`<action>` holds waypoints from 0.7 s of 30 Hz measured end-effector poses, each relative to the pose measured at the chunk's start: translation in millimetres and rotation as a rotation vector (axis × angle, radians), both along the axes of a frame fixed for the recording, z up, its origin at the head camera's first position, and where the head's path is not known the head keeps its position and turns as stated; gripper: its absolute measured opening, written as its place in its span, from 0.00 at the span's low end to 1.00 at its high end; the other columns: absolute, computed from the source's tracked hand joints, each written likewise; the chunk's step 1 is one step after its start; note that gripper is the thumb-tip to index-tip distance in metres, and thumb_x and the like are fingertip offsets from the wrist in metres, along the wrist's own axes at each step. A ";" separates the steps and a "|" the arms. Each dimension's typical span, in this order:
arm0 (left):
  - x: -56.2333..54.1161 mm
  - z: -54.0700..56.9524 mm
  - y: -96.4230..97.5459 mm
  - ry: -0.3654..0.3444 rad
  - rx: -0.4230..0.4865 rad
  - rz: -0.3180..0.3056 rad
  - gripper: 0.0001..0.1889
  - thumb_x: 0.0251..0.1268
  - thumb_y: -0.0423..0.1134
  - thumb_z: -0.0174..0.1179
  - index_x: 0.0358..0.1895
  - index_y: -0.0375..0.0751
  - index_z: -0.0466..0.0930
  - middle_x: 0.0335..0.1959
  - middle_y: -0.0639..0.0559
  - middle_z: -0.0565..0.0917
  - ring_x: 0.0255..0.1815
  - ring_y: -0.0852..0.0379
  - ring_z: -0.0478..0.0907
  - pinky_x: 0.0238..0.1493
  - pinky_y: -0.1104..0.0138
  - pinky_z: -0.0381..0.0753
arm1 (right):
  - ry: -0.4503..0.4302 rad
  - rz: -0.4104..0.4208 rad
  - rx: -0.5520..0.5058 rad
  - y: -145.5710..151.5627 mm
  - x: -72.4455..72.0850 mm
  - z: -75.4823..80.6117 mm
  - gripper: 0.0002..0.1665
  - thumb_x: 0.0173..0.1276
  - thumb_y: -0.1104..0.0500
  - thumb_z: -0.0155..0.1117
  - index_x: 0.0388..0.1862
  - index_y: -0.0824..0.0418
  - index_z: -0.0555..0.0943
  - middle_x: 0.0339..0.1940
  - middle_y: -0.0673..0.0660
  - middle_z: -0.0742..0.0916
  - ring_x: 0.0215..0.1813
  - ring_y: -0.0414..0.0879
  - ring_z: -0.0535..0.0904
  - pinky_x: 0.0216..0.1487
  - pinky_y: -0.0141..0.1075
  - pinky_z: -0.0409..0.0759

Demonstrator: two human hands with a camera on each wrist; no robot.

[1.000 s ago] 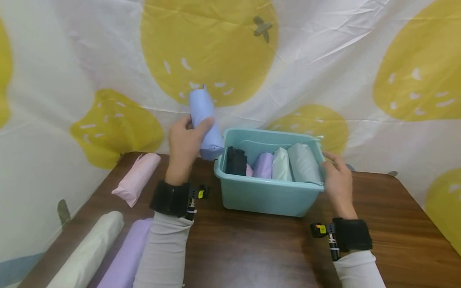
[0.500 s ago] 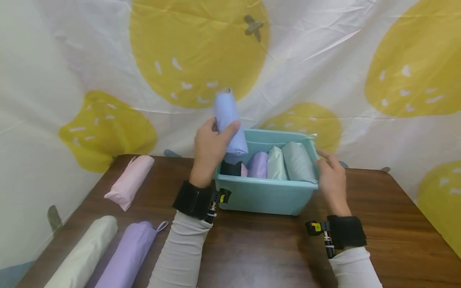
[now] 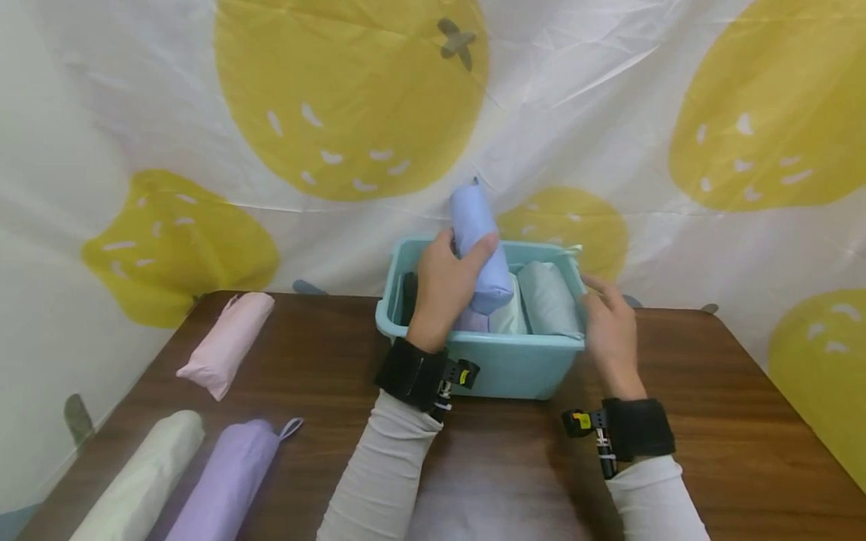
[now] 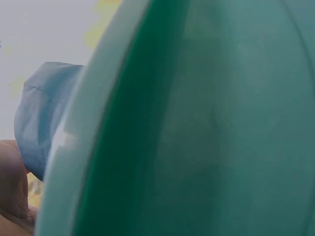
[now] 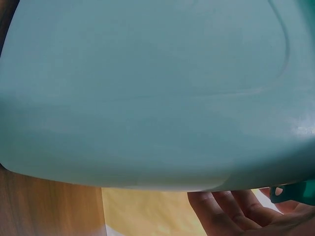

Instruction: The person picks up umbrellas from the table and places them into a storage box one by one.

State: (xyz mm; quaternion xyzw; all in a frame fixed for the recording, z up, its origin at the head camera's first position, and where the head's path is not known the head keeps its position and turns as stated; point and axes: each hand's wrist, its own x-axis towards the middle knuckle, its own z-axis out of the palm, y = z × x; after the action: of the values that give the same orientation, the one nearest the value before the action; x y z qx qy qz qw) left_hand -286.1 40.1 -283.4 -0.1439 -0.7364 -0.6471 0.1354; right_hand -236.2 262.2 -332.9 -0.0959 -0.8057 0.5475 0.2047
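My left hand (image 3: 443, 285) grips a light blue folded umbrella (image 3: 479, 237) in its sleeve, tilted, over the teal plastic bin (image 3: 517, 364). In the left wrist view, the bin wall (image 4: 221, 123) hides most of the umbrella (image 4: 42, 113). Against the bin's right end, my right hand (image 3: 612, 334) holds the rim; its fingers (image 5: 236, 209) show behind the wall in the right wrist view. Inside the bin stand a grey-green wrapped umbrella (image 3: 551, 297), a pale green one (image 3: 512, 312), a purple one (image 3: 471, 321) and a black one (image 3: 410, 293), partly hidden by my left hand.
On the brown table (image 3: 325, 436) to the left lie a pink umbrella (image 3: 230, 338), a pale green umbrella (image 3: 138, 481) and a purple umbrella (image 3: 226, 477) with a wrist loop. A fruit-print cloth (image 3: 541, 113) hangs right behind the bin.
My left hand has carried the blue umbrella rightward, from beside the bin to over its middle. My right hand has stayed at the bin's right end. The view has shifted slightly.
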 end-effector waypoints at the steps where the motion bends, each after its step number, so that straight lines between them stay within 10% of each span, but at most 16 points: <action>1: 0.3 -0.6 2.5 -0.001 -0.005 0.000 0.23 0.75 0.52 0.64 0.57 0.34 0.80 0.45 0.41 0.86 0.41 0.47 0.84 0.43 0.54 0.84 | 0.001 0.001 -0.003 -1.1 0.0 0.7 0.31 0.86 0.51 0.43 0.82 0.57 0.70 0.81 0.60 0.72 0.76 0.59 0.66 0.72 0.60 0.63; 16: 4.0 -8.4 31.6 -0.074 -0.147 -0.001 0.28 0.74 0.56 0.64 0.59 0.32 0.79 0.45 0.42 0.85 0.41 0.49 0.84 0.42 0.57 0.83 | 0.002 -0.013 -0.013 -7.7 1.5 3.3 0.30 0.84 0.53 0.45 0.81 0.57 0.71 0.81 0.57 0.72 0.80 0.55 0.64 0.76 0.59 0.60; 21: -43.3 -46.2 44.3 -0.046 -0.223 -0.013 0.34 0.70 0.67 0.62 0.56 0.35 0.79 0.41 0.45 0.85 0.37 0.52 0.83 0.38 0.55 0.83 | -0.004 -0.012 -0.011 -8.0 2.0 3.2 0.30 0.85 0.53 0.44 0.81 0.57 0.71 0.81 0.58 0.72 0.79 0.57 0.65 0.75 0.60 0.61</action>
State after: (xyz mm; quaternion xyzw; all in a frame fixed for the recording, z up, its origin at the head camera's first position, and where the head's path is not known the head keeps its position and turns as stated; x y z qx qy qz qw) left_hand -329.5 84.4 -329.6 -0.1480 -0.8057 -0.5653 0.0972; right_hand -234.2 254.2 -329.7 -0.1031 -0.8025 0.5504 0.2061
